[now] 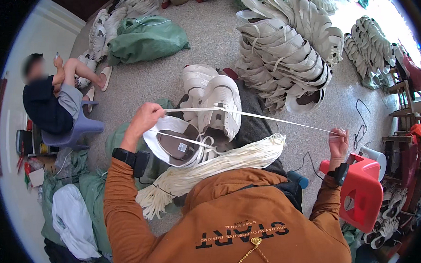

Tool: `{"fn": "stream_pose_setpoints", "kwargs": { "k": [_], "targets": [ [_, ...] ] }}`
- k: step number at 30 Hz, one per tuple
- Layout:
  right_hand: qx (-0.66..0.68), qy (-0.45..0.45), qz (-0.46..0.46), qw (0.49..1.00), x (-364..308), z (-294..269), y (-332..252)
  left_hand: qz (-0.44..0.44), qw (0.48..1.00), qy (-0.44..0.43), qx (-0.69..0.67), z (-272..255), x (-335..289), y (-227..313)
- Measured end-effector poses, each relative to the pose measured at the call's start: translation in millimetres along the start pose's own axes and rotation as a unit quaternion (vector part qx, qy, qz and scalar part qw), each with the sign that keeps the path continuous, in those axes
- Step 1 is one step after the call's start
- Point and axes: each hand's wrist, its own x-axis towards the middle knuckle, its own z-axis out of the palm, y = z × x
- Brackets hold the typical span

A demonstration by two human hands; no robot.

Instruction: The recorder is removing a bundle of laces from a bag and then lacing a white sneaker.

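speckled floor (209, 42) spreads beyond the white sneaker (220, 92), stacked shoe uppers (284, 59) to its far right. i have my left hand (147, 115) and right hand (338, 142) each pinching the white shoelace (277, 119), taut across that sneaker; a cream lace bundle (233, 156) lies nearer.

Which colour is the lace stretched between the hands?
The lace is white; it shows best in the head view.

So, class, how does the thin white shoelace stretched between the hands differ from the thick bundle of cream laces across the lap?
The thin white shoelace is a single strand; the thick cream bundle gathers many. The shoelace is pulled taut between left hand and right hand, while the bundle lies unheld. Both are pale.
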Motion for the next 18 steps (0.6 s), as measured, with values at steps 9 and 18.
{"fn": "stream_pose_setpoints", "kwargs": {
  "k": [9, 18],
  "targets": [
    [-0.207, 0.179, -0.011, 0.962, 23, -31, -104, 0.229, 0.949, 0.171, 0.131, 70, -22, 60],
    [-0.507, -0.009, 0.191, 0.840, 29, 133, 180, 0.082, 0.951, 0.096, -0.282, 192, 2, 93]
  ]
}}
